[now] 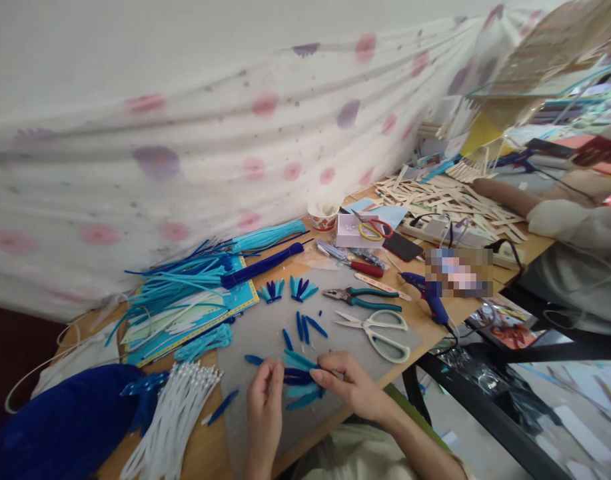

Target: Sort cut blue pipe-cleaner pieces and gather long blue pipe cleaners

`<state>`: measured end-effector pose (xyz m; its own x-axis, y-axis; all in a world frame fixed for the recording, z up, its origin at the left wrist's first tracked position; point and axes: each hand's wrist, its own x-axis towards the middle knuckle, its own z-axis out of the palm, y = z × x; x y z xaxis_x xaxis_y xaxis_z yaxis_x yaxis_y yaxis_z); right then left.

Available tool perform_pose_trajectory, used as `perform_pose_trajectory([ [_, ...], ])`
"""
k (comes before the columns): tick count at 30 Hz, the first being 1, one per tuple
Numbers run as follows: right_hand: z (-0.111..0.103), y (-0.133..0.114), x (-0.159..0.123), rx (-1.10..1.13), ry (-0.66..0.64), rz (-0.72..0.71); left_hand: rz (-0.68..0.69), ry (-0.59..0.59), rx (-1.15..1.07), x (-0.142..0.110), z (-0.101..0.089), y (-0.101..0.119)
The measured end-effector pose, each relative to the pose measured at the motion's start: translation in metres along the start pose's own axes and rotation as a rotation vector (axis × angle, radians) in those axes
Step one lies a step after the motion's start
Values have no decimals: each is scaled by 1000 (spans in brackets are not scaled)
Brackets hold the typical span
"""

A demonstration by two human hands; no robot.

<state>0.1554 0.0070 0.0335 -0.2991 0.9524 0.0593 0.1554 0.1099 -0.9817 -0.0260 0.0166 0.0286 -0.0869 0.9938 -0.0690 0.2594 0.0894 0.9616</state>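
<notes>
Left hand (266, 393) presses its fingertips together, contents unclear; right hand (350, 383) pinches blue petals (299, 382) over grey mat (258, 327).

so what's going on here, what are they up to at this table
A person is working with fuzzy blue strips over a grey mat. The right hand pinches the strips, spread like a fan; the left hand is beside them, fingertips together, though what it grips is unclear. Two smaller blue fans lie farther back, near pliers and open scissors. At right, another person's arm reaches beside wooden sticks.
</notes>
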Motion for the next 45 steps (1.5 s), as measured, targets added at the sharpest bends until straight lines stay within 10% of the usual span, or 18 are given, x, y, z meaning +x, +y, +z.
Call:
perform_pose_trajectory([
  [11, 13, 11, 2, 135, 133, 167, -24, -28, -71, 3, 5, 3],
  [19, 23, 7, 5, 228, -41, 275, -29, 49, -158, 14, -3, -8],
  [26, -18, 28, 72, 457, 399, 454, -46, 194, -332, 23, -26, -17],
  [32, -20, 23, 125, 494, 318, 622, -81, 168, -314, 9, -30, -43],
  [37, -19, 9, 82, 483, 90, 657, 0, -13, -42, 20, -29, -38],
  [45, -10, 37, 0, 527, -39, 646, 311, 40, 597, 130, 32, -1],
])
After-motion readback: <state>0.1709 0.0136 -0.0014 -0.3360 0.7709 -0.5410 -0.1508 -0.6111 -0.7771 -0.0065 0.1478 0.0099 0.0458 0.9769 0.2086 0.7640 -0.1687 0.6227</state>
